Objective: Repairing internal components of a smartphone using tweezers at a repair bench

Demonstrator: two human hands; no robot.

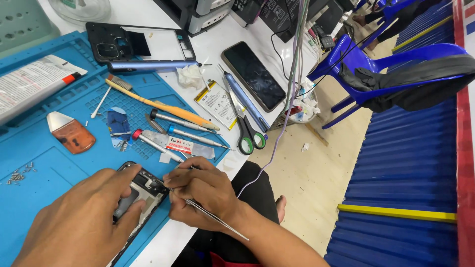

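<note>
An opened black phone (144, 192) with its back off lies on the blue work mat (59, 163). My left hand (84, 217) presses down on the phone's left side and steadies it. My right hand (203, 190) pinches thin metal tweezers (217, 222), whose tip points into the phone's upper right edge. Part of the phone is hidden under my left hand.
On the mat lie an orange toothbrush (163, 106), screwdrivers (190, 136), a flat metal opening tool (180, 146), a glue tube (34, 89), an orange scraper (71, 133) and several small screws (17, 174). Scissors (245, 131), a battery (217, 104), a phone frame (143, 47) and a screen (255, 74) lie on the white table. A blue chair (396, 69) stands to the right.
</note>
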